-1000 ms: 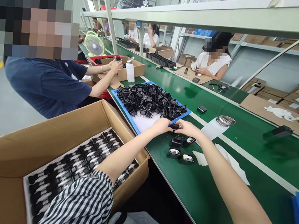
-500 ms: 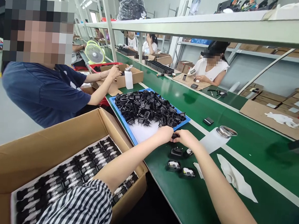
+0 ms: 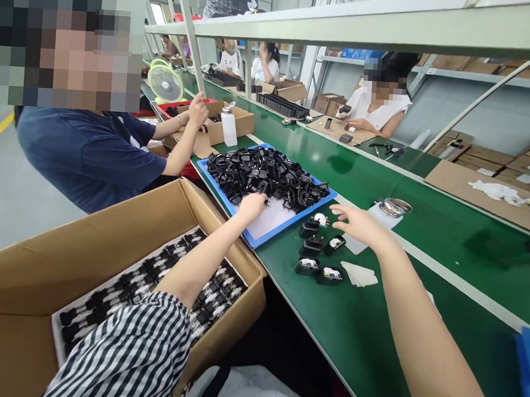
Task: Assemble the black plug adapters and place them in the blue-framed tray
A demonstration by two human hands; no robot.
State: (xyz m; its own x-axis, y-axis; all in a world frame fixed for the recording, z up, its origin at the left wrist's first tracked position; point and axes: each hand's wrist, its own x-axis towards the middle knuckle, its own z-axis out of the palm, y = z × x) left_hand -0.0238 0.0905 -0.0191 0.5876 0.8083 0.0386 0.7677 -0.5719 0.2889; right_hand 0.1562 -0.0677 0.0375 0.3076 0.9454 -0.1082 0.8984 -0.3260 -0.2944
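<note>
Green belt (image 3: pixel 355 342) | left hand (image 3: pixel 251 205) at plug pile (image 3: pixel 266 173), tray (image 3: pixel 271 237) near edge, grip unclear | right hand (image 3: pixel 357 223) fingers spread, beside loose plugs (image 3: pixel 312 247)

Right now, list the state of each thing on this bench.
Left hand: on the plug pile, fingers curled.
Right hand: open, holding nothing.
Blue tray: heaped with plugs.
Cardboard box: open, packed in rows.
Loose plugs: lying on the belt.
</note>
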